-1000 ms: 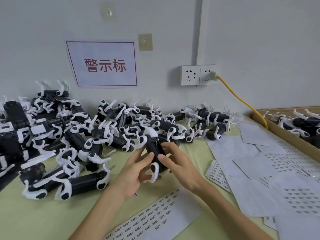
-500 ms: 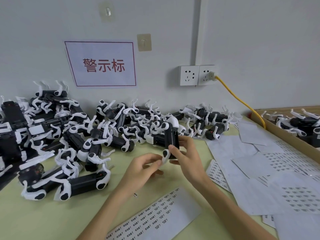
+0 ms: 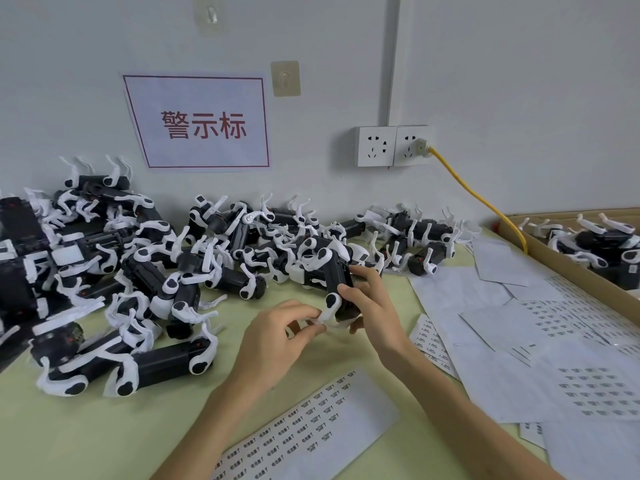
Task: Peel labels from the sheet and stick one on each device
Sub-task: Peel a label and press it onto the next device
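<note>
One device (black body, white legs) is gripped by the right hand, fingers curled round its body, just above the green table. One of its white legs is pinched between thumb and fingertips of the left hand. One label sheet is laid flat near the wrists. A heap of devices, too tangled to be counted, is spread behind; more are kept in one cardboard box. Two wall sockets are seen — one yellow cable is plugged in.
</note>
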